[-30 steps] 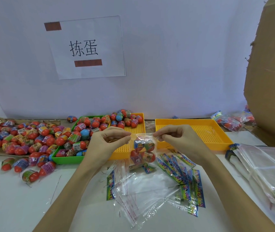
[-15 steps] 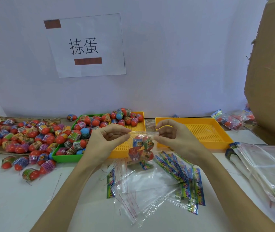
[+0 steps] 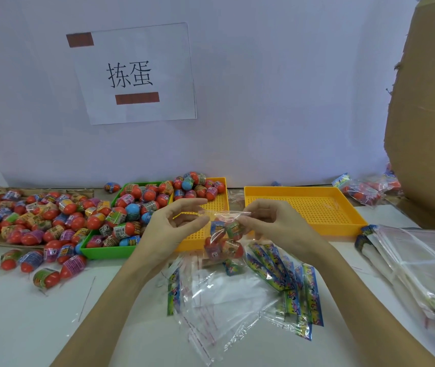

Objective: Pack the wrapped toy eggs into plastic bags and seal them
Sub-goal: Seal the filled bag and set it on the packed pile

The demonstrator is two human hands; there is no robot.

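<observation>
A small clear plastic bag (image 3: 224,238) with several wrapped toy eggs inside hangs in the air above the table's middle. My left hand (image 3: 176,229) pinches the bag's top edge at its left end, and my right hand (image 3: 269,223) pinches the same edge at its right end. The top strip stretches flat between my fingertips. Loose wrapped eggs (image 3: 39,221), mostly red, lie heaped at the left on cardboard. More eggs fill a green tray (image 3: 100,250).
An orange tray (image 3: 354,223) stands at the right, another orange tray (image 3: 221,181) with eggs behind my hands. Empty clear bags (image 3: 219,300) and printed header cards (image 3: 298,284) lie below my hands. A bag stack (image 3: 422,263), filled bags (image 3: 364,192) and a cardboard box (image 3: 433,115) are at the right.
Both hands have pulled the bag's top edge taut and flat, and moved slightly further from me. The bag with the eggs now hangs lower between them.
</observation>
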